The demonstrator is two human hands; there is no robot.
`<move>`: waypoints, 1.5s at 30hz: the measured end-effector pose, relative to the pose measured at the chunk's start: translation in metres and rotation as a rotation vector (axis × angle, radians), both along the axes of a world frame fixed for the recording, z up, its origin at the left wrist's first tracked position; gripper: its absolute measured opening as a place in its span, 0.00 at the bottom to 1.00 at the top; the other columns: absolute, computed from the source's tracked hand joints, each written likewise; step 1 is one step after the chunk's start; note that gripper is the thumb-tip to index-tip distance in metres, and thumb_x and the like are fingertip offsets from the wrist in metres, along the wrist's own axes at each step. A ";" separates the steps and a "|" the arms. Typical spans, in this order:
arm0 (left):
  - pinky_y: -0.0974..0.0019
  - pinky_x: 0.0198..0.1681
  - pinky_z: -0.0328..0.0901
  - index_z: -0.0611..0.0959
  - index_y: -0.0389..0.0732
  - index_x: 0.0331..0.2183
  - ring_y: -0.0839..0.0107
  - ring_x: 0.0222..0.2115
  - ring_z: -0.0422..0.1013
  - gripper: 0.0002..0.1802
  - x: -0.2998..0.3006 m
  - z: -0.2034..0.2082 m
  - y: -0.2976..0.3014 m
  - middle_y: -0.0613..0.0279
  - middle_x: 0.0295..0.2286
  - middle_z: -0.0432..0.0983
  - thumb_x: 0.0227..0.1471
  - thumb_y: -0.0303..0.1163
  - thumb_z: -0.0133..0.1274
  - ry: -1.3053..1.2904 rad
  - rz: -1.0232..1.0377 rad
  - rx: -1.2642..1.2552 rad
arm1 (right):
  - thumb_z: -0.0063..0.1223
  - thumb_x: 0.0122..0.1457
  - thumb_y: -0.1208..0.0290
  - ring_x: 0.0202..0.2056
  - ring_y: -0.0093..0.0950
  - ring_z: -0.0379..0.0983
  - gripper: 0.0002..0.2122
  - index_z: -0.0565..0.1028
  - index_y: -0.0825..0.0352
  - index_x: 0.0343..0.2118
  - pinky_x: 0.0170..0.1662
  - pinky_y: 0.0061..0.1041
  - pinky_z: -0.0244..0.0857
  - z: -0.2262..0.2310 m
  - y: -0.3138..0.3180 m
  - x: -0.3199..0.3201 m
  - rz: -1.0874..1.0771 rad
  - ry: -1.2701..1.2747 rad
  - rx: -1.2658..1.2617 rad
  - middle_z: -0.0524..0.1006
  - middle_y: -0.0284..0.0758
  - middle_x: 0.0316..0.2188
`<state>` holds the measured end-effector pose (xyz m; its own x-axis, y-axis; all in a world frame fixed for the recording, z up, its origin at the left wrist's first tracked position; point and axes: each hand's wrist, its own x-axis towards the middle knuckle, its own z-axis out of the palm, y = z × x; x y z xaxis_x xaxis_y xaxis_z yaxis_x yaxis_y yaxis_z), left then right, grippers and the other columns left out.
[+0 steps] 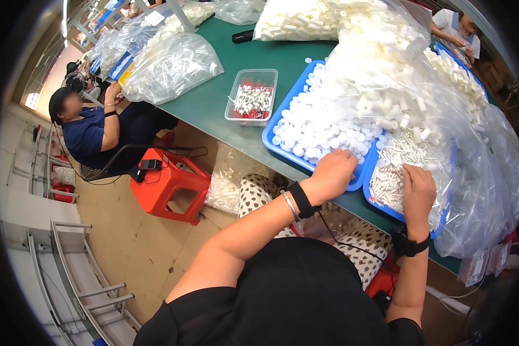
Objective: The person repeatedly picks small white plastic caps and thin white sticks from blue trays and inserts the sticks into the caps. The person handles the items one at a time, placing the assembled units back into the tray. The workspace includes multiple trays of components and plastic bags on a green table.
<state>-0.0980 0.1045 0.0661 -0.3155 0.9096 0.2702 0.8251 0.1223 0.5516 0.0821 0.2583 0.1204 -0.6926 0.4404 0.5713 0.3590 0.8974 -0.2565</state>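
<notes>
My left hand (333,170) is at the near edge of a blue tray (269,122) heaped with small round white plastic caps (314,124). Its fingers are curled together beside the caps; whatever they hold is hidden. My right hand (419,191) is over a second blue tray (370,183), which holds thin white sticks or pins (395,161). Thumb and fingertips are pinched together there, and I cannot make out what is between them. Both wrists carry black straps.
A clear plastic box (254,95) of small white and red parts stands on the green table (236,55). Big clear bags of white tubes (375,46) crowd the back and right. A co-worker (92,124) sits at left near a red stool (161,187).
</notes>
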 end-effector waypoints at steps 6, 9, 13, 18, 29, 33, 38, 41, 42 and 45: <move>0.61 0.36 0.67 0.79 0.37 0.38 0.61 0.32 0.72 0.09 0.010 0.007 -0.001 0.57 0.29 0.75 0.52 0.26 0.56 -0.237 0.057 0.231 | 0.50 0.63 0.74 0.36 0.31 0.75 0.08 0.77 0.69 0.41 0.41 0.27 0.66 0.014 -0.008 0.003 -0.051 0.045 -0.358 0.77 0.37 0.34; 0.70 0.36 0.67 0.78 0.36 0.42 0.75 0.31 0.72 0.12 0.013 0.013 -0.005 0.64 0.31 0.76 0.56 0.28 0.56 -0.858 0.027 0.151 | 0.48 0.64 0.75 0.33 0.27 0.74 0.10 0.75 0.70 0.46 0.38 0.25 0.67 0.009 -0.013 0.001 0.031 0.096 -0.422 0.77 0.36 0.33; 0.74 0.37 0.68 0.77 0.36 0.45 0.80 0.32 0.71 0.15 0.025 0.022 -0.026 0.64 0.34 0.76 0.60 0.35 0.53 -1.822 0.051 0.189 | 0.48 0.63 0.78 0.33 0.24 0.76 0.13 0.72 0.71 0.50 0.37 0.21 0.71 0.008 -0.041 0.010 0.207 0.086 -0.858 0.78 0.37 0.35; 0.74 0.37 0.66 0.76 0.38 0.46 0.79 0.32 0.70 0.22 0.044 0.019 -0.042 0.66 0.34 0.75 0.62 0.47 0.49 -2.141 0.048 0.158 | 0.52 0.60 0.78 0.26 0.27 0.79 0.05 0.76 0.72 0.37 0.29 0.23 0.71 0.011 -0.071 0.014 0.272 -0.049 -0.835 0.79 0.38 0.25; 0.75 0.35 0.64 0.76 0.38 0.45 0.79 0.30 0.67 0.21 0.052 0.015 -0.042 0.69 0.30 0.73 0.62 0.48 0.49 -2.213 0.079 0.214 | 0.57 0.55 0.75 0.27 0.37 0.73 0.04 0.74 0.68 0.31 0.31 0.34 0.64 0.014 -0.075 0.015 0.273 -0.121 -0.282 0.76 0.38 0.25; 0.75 0.35 0.64 0.76 0.38 0.44 0.80 0.30 0.67 0.21 0.053 0.017 -0.041 0.69 0.30 0.73 0.62 0.46 0.49 -2.185 0.108 0.220 | 0.57 0.55 0.75 0.27 0.36 0.72 0.04 0.74 0.67 0.32 0.31 0.33 0.62 0.012 -0.074 0.017 0.293 -0.153 -0.222 0.75 0.36 0.25; 0.75 0.35 0.65 0.76 0.37 0.45 0.80 0.31 0.68 0.20 0.054 0.015 -0.042 0.68 0.31 0.74 0.62 0.44 0.50 -2.147 0.103 0.227 | 0.58 0.54 0.75 0.25 0.34 0.70 0.04 0.74 0.67 0.31 0.30 0.32 0.60 0.019 -0.073 0.016 0.299 -0.151 -0.173 0.73 0.35 0.23; 0.75 0.36 0.65 0.76 0.37 0.46 0.81 0.31 0.68 0.18 0.055 0.015 -0.043 0.69 0.32 0.74 0.61 0.41 0.52 -2.041 0.112 0.207 | 0.58 0.54 0.76 0.25 0.34 0.69 0.04 0.74 0.66 0.30 0.30 0.32 0.60 0.021 -0.072 0.016 0.289 -0.127 -0.164 0.72 0.35 0.23; 0.75 0.37 0.66 0.76 0.37 0.46 0.81 0.31 0.69 0.18 0.056 0.014 -0.043 0.69 0.32 0.74 0.61 0.40 0.52 -2.018 0.100 0.186 | 0.58 0.54 0.76 0.25 0.34 0.69 0.04 0.75 0.66 0.30 0.30 0.32 0.60 0.022 -0.072 0.016 0.284 -0.118 -0.162 0.72 0.35 0.23; 0.75 0.37 0.66 0.77 0.37 0.47 0.81 0.32 0.70 0.17 0.060 0.013 -0.043 0.69 0.33 0.75 0.61 0.37 0.53 -2.013 0.044 0.138 | 0.58 0.53 0.76 0.24 0.34 0.70 0.03 0.75 0.66 0.29 0.29 0.33 0.61 0.021 -0.075 0.014 0.287 -0.106 -0.160 0.72 0.35 0.22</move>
<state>-0.0377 0.0614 0.0792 -0.2151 0.9024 -0.3734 -0.8605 0.0057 0.5094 0.0963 0.1832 0.1418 -0.8530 0.2972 0.4291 0.1299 0.9171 -0.3769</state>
